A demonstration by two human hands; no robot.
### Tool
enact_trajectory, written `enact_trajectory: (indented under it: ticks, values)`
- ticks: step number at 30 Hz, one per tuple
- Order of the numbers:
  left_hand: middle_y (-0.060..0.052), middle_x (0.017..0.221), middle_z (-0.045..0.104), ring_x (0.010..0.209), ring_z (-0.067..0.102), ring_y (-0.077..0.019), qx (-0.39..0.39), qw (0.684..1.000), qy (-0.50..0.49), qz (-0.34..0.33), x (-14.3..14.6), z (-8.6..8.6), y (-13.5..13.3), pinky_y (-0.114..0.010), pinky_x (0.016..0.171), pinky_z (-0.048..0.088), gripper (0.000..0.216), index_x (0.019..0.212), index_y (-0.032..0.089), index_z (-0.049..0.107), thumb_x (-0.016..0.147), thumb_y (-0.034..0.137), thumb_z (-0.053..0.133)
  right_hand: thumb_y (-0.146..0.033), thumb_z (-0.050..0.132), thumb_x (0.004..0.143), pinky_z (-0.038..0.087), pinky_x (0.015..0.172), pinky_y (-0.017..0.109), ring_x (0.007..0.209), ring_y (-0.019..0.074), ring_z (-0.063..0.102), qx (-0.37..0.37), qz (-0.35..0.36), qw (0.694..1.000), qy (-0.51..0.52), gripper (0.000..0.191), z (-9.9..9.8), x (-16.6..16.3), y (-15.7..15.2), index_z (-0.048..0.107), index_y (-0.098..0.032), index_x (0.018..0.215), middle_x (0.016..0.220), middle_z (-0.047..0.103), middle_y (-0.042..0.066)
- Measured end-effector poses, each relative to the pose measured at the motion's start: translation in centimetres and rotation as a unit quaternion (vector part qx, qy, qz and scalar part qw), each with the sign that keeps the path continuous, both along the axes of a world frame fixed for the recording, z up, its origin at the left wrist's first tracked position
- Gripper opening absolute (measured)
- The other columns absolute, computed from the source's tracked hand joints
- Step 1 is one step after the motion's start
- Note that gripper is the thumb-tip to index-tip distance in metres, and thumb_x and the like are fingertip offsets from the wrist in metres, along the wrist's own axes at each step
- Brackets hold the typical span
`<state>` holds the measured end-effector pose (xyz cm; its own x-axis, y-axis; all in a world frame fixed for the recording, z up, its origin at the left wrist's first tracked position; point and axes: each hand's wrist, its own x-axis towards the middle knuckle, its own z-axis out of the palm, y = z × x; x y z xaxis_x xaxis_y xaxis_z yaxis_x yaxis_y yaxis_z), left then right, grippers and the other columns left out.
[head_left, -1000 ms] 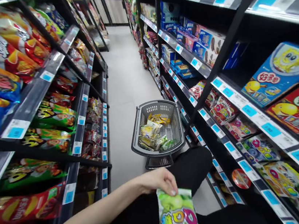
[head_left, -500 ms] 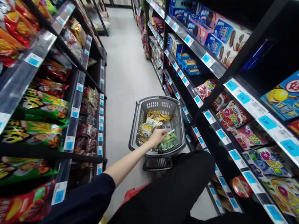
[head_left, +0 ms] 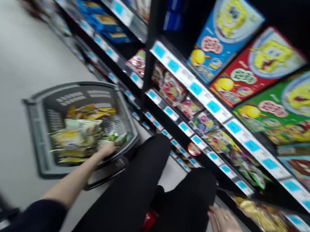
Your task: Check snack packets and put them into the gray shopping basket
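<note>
One tall shelf fills the right of the view, its tagged edges slanting down to the right, with pale floor on the other side. Two legs in black, knees bent, point toward the shelf. The basket sits on the floor, ahead and to the person's left, just beside the nearer leg. Three boxes stand on the shelf: blue, red, green.

The right hand is by the right knee, well apart from the basket; its grip is loosely spread, nothing visible in it. The left hand is inside the basket and much the nearer to the packs. Its fingertips meet the green pack, which lies just beyond them, toward the basket's shelf-side wall. Blur hides whether the left grip pinches that pack or only touches it, and its long axis cannot be told. Pale packs lie on the hand's other side; yellow packs lie farther off, toward the far wall.
</note>
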<state>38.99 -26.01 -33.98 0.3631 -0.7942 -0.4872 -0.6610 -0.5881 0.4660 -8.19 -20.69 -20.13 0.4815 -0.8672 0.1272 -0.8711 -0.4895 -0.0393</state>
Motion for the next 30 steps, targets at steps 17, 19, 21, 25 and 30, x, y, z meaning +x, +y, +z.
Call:
enact_trajectory:
  ticks: [17, 19, 21, 25, 30]
  values:
    - [0.001, 0.088, 0.076, 0.082, 0.07, -0.0168, -0.292, 0.919, 0.243, -0.104, -15.0, 12.2, 8.4, -0.022, 0.077, 0.053, 0.026, 0.084, 0.026, 0.073, 0.084, 0.046, 0.055, -0.014, 0.049, 0.083, 0.043, 0.067, 0.035, 0.068, 0.0238, 0.06, -0.183, -0.351, 0.915, 0.082, 0.02, 0.8, -15.1, -16.8, 0.068, -0.009, 0.077, 0.064, 0.063, 0.012]
    - [0.001, 0.087, 0.075, 0.081, 0.069, -0.0153, -0.248, 0.895, 0.287, -0.234, -17.3, 13.0, 9.1, -0.021, 0.079, 0.052, 0.019, 0.088, 0.028, 0.073, 0.087, 0.034, 0.054, -0.018, 0.047, 0.086, 0.042, 0.065, 0.035, 0.07, 0.0256, 0.06, -0.219, -0.356, 0.907, 0.061, 0.025, 0.6, -15.3, -15.8, 0.068, -0.009, 0.078, 0.066, 0.064, 0.014]
    - [0.001, 0.089, 0.073, 0.083, 0.068, -0.0145, -0.184, 0.874, 0.307, -0.329, -18.6, 13.7, 9.2, -0.022, 0.082, 0.051, 0.02, 0.091, 0.028, 0.072, 0.088, 0.026, 0.052, -0.023, 0.042, 0.089, 0.043, 0.067, 0.036, 0.076, 0.0277, 0.06, -0.264, -0.365, 0.892, 0.037, 0.03, 0.5, -15.1, -13.5, 0.068, -0.01, 0.081, 0.073, 0.064, 0.017]
    - [-0.001, 0.092, 0.071, 0.088, 0.065, -0.0162, -0.106, 0.872, 0.316, -0.358, -20.3, 15.2, 8.2, -0.028, 0.088, 0.049, 0.022, 0.095, 0.027, 0.07, 0.089, 0.023, 0.049, -0.03, 0.044, 0.09, 0.044, 0.071, 0.036, 0.077, 0.0262, 0.06, -0.32, -0.38, 0.868, -0.011, 0.029, 1.0, -12.5, -5.9, 0.066, -0.011, 0.084, 0.077, 0.063, 0.016]
    - [-0.009, 0.146, 0.041, 0.124, 0.047, -0.0271, -0.091, 0.864, 0.38, -0.316, -22.8, 16.7, 6.1, -0.042, 0.102, 0.041, 0.082, 0.143, 0.03, 0.034, 0.07, 0.022, 0.073, -0.033, 0.054, 0.089, 0.039, 0.053, 0.024, 0.054, 0.0135, 0.05, -0.004, -0.218, 0.939, -0.265, 0.019, 4.3, -5.6, 3.2, 0.064, -0.02, 0.079, 0.067, 0.058, 0.001]
